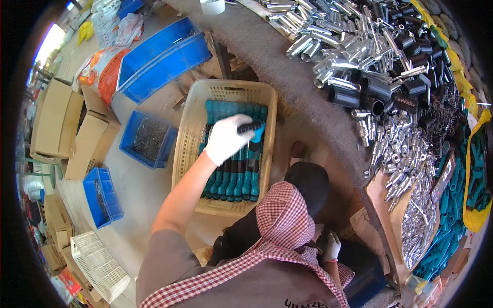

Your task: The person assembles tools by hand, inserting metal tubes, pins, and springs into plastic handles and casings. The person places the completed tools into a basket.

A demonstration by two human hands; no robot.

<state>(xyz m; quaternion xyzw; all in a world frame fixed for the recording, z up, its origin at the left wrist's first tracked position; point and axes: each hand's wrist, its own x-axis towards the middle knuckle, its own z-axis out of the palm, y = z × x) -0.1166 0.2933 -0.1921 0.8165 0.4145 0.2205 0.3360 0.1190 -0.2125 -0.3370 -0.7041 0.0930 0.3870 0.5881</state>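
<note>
My left hand (227,139), in a white glove, is closed around a teal-and-black tool handle (258,134) over a yellowish plastic crate (183,149). Inside the crate, several similar teal-and-black handles (239,185) lie side by side in a row. Teal ends of more pieces line the crate's far side. Down by my lap at the right, my right hand (333,247), also gloved in white, has its fingers curled beside something dark. My checked headscarf and body hide part of that area, so what this hand holds is unclear.
On the bench (303,97) at the right lie heaps of shiny metal tubes (334,46), black sleeves, small metal fittings (400,154) and teal handles (447,231). Blue bins (146,138), cardboard boxes (59,120) and a white basket (100,264) stand on the left. A black seat (308,185) is nearby.
</note>
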